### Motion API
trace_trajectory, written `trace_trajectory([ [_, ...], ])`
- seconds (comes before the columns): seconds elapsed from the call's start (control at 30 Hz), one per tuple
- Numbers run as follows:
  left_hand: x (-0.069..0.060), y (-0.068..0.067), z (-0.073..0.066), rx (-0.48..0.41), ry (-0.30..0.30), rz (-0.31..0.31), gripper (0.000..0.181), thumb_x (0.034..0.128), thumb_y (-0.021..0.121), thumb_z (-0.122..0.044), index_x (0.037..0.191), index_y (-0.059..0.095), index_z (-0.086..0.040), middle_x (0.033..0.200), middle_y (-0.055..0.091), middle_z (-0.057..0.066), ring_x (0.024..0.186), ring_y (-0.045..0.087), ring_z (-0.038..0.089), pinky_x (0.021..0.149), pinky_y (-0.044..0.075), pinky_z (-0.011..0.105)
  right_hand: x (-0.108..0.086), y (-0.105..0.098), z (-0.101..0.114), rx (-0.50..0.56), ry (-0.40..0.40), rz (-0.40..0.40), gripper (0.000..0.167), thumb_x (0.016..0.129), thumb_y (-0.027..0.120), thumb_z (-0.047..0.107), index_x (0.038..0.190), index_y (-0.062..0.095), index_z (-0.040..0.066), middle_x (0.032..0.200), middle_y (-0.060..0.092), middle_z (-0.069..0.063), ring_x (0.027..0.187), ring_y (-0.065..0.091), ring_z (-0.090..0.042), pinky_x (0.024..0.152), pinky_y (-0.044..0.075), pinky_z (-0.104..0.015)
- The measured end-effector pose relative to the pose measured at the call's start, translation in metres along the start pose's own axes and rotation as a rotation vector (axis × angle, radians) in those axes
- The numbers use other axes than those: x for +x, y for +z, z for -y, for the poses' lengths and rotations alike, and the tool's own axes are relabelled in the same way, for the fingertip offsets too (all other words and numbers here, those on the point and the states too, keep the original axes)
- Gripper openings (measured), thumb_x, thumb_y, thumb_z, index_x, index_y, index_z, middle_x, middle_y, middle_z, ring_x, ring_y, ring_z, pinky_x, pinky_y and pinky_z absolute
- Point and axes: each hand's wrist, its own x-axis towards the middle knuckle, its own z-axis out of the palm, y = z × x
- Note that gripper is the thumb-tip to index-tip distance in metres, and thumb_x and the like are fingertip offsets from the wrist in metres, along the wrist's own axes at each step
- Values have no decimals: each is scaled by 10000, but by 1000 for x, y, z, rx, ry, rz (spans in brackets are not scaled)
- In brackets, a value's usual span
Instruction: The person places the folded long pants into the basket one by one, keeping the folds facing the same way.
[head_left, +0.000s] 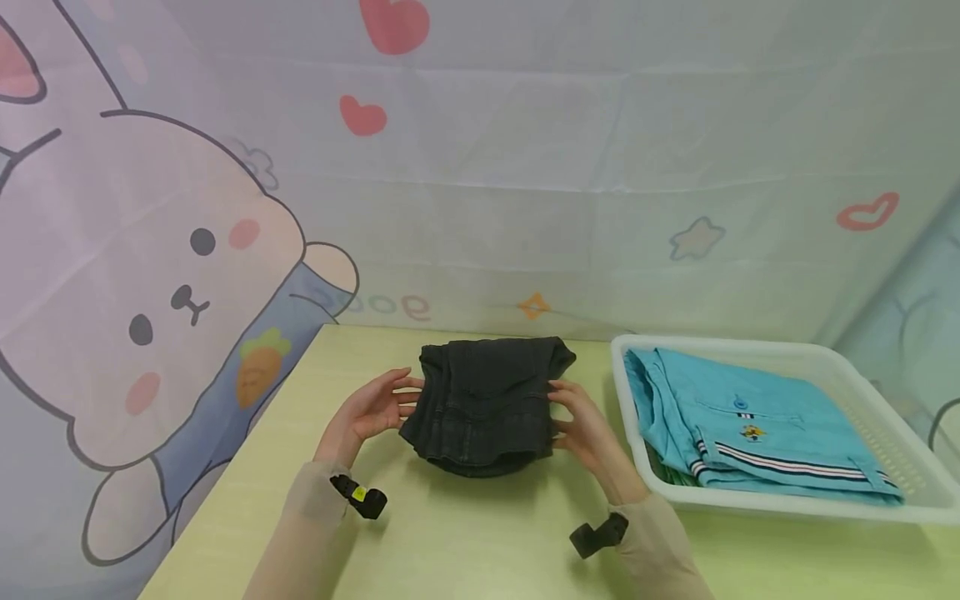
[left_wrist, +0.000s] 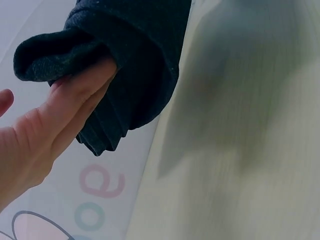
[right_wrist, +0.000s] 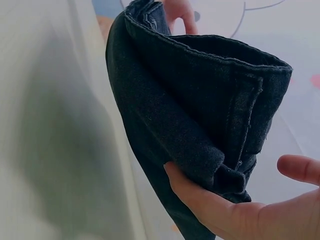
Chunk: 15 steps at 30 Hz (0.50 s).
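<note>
A folded pair of dark jeans (head_left: pixel 491 404) is held up between both hands, with a shadow on the table beneath it. My left hand (head_left: pixel 375 408) is at its left side; in the left wrist view the straight fingers (left_wrist: pixel 82 92) reach into the folds and the thumb stands apart. On the other side, my right hand (head_left: pixel 585 425) supports the jeans. The right wrist view shows straight fingers (right_wrist: pixel 200 200) against the folded layers, the thumb away from the cloth. Some fingertips are hidden by the fabric.
On the right of the pale yellow table (head_left: pixel 442 542) stands a white plastic basket (head_left: pixel 832 358). Folded turquoise trousers (head_left: pixel 765 417) with striped trim lie in it. Behind the table hangs a printed cloth (head_left: pixel 525 167) with a cartoon rabbit and hearts.
</note>
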Motion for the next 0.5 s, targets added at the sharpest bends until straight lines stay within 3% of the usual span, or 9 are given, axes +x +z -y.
trace_trajectory([
  [0.13, -1, 3, 0, -10, 9, 31, 324, 968, 307, -328, 979, 554, -119, 917, 565, 1, 775, 564, 129, 676, 451, 295, -4, -2, 4, -9, -2, 17, 437, 913, 355, 181, 1309, 220, 55, 1452, 65, -143, 1169, 265, -421, 878, 309, -535],
  [0.5, -3, 15, -5, -9, 27, 28, 346, 969, 312, -307, 912, 609, -138, 918, 558, 7, 796, 568, 147, 694, 454, 318, -13, -7, 17, -73, 5, 58, 432, 922, 337, 192, 1320, 203, 89, 1443, 65, -137, 1082, 366, -332, 808, 377, -429],
])
